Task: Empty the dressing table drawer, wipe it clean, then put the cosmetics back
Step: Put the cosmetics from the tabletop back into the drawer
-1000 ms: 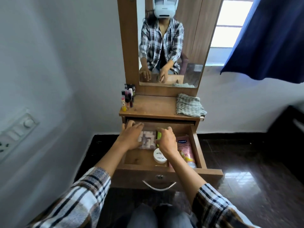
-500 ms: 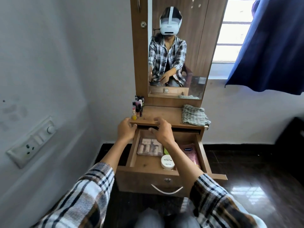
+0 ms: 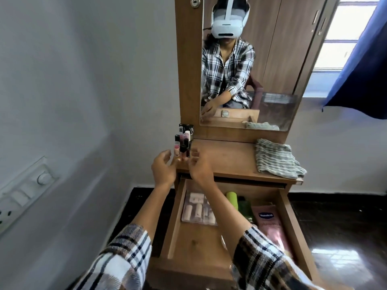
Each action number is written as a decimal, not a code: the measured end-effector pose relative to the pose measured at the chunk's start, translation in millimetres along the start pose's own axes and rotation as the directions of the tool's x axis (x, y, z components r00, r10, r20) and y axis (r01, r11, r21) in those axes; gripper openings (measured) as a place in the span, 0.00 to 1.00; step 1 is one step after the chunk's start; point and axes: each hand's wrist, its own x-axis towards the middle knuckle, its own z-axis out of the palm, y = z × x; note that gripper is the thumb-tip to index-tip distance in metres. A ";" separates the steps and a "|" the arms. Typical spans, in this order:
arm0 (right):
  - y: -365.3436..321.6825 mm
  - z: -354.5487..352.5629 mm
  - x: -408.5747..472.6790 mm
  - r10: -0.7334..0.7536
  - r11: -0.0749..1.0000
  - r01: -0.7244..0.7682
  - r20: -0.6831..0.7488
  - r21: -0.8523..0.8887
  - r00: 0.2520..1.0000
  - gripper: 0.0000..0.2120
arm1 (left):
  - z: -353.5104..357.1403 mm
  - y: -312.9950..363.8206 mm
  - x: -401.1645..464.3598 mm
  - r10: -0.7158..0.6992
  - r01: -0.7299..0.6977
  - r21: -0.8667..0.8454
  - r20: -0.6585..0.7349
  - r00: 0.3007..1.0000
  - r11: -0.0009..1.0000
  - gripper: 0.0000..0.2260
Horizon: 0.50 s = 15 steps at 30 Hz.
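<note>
The wooden drawer (image 3: 175, 225) stands pulled out under the dressing table top (image 3: 226, 158). Inside lie a clear pack of small tubes (image 3: 196, 210), a green tube (image 3: 232, 198), a dark green bottle (image 3: 245, 208) and a pink Vaseline tube (image 3: 270, 225). My right forearm hides part of the drawer floor. A cluster of upright lip and nail tubes (image 3: 183, 141) stands at the top's left rear corner. My left hand (image 3: 164, 170) and my right hand (image 3: 200, 166) hover just in front of that cluster, fingers apart, holding nothing.
A folded striped cloth (image 3: 276, 158) lies on the right of the top. The mirror (image 3: 251, 70) rises behind. A switch panel (image 3: 25, 191) is on the left wall, a blue curtain (image 3: 360, 65) hangs at the right, and dark glossy floor surrounds the table.
Both hands have lifted out of the drawer and moved up to the left corner of the table top by the standing tubes. The view has tilted upward.
</note>
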 end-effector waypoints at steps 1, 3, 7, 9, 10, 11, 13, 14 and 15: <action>5.0 3.6 3.9 0.001 1.000 -0.001 -0.014 -0.012 1.000 0.12 | 1.1 -3.0 2.8 0.016 -0.016 -0.006 -0.002 1.000 1.000 0.18; 13.0 8.5 9.9 -0.003 1.000 0.002 -0.034 -0.025 0.999 0.13 | 2.9 -7.0 5.3 0.068 -0.068 -0.022 0.011 0.998 0.997 0.15; 15.3 13.3 15.1 0.012 0.999 -0.011 -0.030 0.045 0.999 0.12 | 5.6 -11.7 6.4 0.127 -0.125 -0.049 0.024 0.992 0.991 0.13; 16.7 17.1 18.2 0.011 0.999 -0.009 -0.032 0.042 0.999 0.12 | 6.7 -13.9 7.1 0.149 -0.148 -0.056 0.022 0.989 0.987 0.11; 17.3 18.2 19.5 0.005 1.000 -0.004 -0.029 0.028 1.000 0.12 | 6.8 -14.2 7.3 0.160 -0.159 -0.054 0.017 0.987 0.986 0.11; 17.4 18.7 20.2 -0.005 1.000 0.005 -0.026 0.007 1.000 0.13 | 6.9 -14.7 7.5 0.168 -0.168 -0.050 0.014 0.986 0.985 0.11; 17.2 17.4 21.3 -0.034 0.999 0.033 -0.015 -0.039 0.999 0.13 | 6.7 -14.8 8.0 0.176 -0.175 -0.044 0.012 0.984 0.984 0.11; 17.3 16.3 21.4 -0.043 0.998 0.042 -0.009 -0.050 0.999 0.13 | 6.7 -15.0 8.1 0.176 -0.176 -0.044 0.011 0.984 0.983 0.12; 16.7 15.9 21.4 -0.050 0.997 0.050 -0.008 -0.055 0.999 0.11 | 6.3 -15.3 8.0 0.174 -0.174 -0.048 0.012 0.985 0.984 0.12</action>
